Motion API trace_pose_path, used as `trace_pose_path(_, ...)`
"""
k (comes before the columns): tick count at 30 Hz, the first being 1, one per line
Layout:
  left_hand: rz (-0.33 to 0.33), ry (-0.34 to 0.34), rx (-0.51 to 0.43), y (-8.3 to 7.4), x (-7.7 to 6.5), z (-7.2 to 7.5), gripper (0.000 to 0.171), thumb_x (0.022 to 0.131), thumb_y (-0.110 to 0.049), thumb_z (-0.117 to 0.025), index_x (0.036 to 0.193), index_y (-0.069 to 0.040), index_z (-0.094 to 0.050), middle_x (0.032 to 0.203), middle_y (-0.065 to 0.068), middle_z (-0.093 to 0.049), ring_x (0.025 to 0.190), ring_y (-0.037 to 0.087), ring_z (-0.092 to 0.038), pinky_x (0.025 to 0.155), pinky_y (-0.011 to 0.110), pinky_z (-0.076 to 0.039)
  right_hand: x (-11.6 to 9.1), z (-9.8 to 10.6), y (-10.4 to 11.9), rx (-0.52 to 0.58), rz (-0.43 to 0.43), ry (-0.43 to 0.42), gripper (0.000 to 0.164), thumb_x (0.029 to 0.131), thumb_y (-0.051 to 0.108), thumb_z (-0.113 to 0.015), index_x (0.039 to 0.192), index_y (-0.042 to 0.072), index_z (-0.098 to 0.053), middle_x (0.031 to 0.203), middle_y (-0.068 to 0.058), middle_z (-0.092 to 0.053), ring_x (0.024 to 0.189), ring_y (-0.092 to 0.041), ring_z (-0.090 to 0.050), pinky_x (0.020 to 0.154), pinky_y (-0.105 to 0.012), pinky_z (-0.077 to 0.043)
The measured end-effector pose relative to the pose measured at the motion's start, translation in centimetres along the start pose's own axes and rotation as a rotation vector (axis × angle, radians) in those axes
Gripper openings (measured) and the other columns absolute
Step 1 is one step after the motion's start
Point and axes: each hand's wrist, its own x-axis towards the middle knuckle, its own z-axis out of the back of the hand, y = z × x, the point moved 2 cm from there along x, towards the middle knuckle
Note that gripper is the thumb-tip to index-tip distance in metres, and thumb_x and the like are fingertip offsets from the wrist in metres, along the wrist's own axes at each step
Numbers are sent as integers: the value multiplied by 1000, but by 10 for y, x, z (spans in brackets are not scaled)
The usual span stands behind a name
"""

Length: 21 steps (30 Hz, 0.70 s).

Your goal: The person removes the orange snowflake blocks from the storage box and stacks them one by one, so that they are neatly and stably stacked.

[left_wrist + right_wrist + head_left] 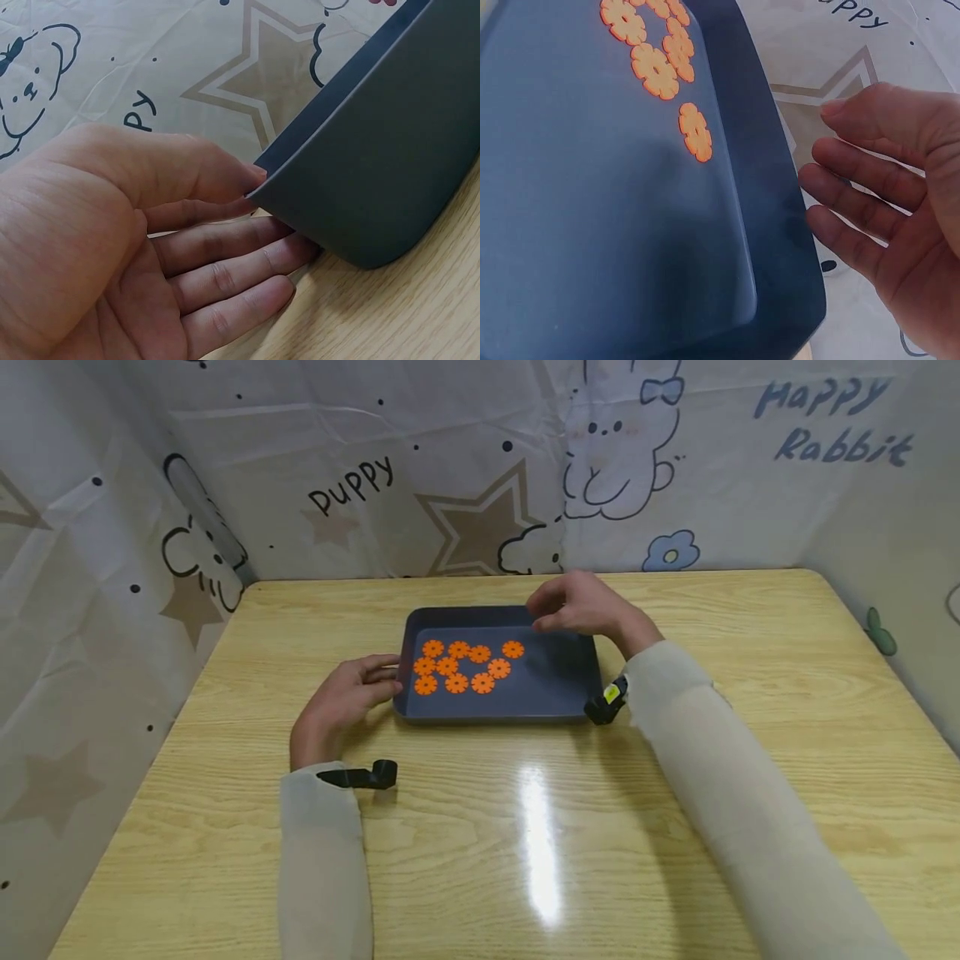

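Note:
A dark grey rectangular tray (pixel 551 681) lies on the wooden table. Several orange, notched, flower-shaped discs (pixel 457 683) are spread flat over its left half; one disc (pixel 695 132) sits a little apart toward the right. My left hand (pixel 345 697) is at the tray's left end, fingers nearly straight. In the left wrist view, the thumb tip touches the rim while the fingertips (pixel 274 289) lie by the outer wall. Over the tray's back rim, toward the right, is my right hand (pixel 581 606), its fingers loosely bent with nothing between them.
The pale wooden table (pixel 465 852) extends around the tray. Behind it hangs a printed cloth (pixel 360 435) with stars, cartoon animals and lettering. A black wrist camera (pixel 384 774) is strapped to the left sleeve, another camera (pixel 603 702) to the right.

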Motion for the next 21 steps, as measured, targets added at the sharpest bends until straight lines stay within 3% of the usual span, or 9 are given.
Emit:
trace_pose_path(14, -16, 10, -3, 0, -1, -1, 53, 103, -16, -58, 153, -8, -42, 149, 14, -47, 132, 28, -49, 109, 45, -38, 14, -8, 2, -32, 33, 90, 36, 86, 9, -78, 119, -3, -70, 114, -15, -69, 102, -28, -65, 90, -43, -52)
trace_pose_path(21, 11, -9, -7, 1, 0, -1, 50, 102, -17, -60, 150, -11, -47, 143, 11, -54, 129, 26, -52, 109, 45, -38, 21, -14, 1, -31, 42, 124, 37, 85, 5, -79, 121, -2, -70, 115, -15, -69, 103, -28, -65, 90, -43, -53)
